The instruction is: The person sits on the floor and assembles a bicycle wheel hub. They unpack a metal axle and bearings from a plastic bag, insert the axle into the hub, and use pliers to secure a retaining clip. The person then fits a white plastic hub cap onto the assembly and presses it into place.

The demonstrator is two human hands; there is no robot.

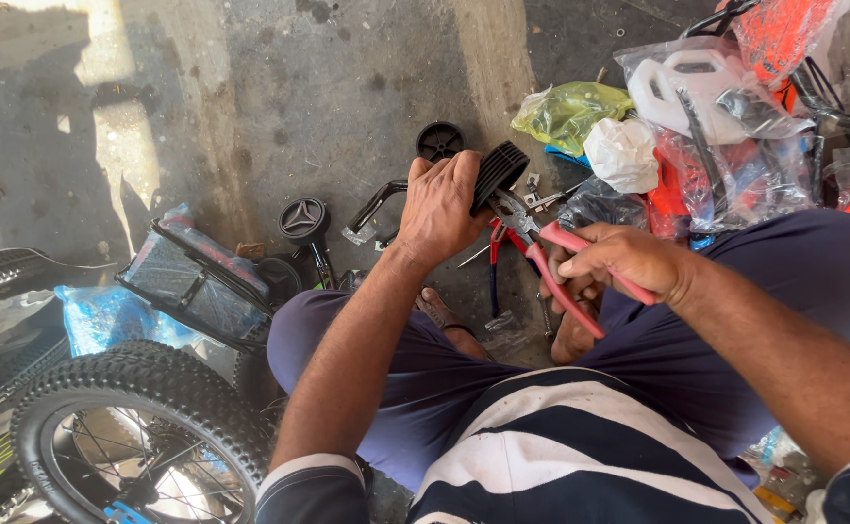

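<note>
Lying around the seated person are a spoked bicycle wheel, a small black wheel and bagged parts on the concrete floor. Above the knees, the left hand grips a ribbed black pedal, its long axis tilting up-right. The right hand squeezes pink-handled pliers, whose nose points up-left to the pedal's base.

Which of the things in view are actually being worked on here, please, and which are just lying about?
In hand:
- left hand gripping the black ribbed pedal
- right hand holding the pink-handled pliers at the pedal

Lying about:
- small black wheel
- bicycle tyre
- yellow-green bag
- white plastic part in a clear bag
</note>
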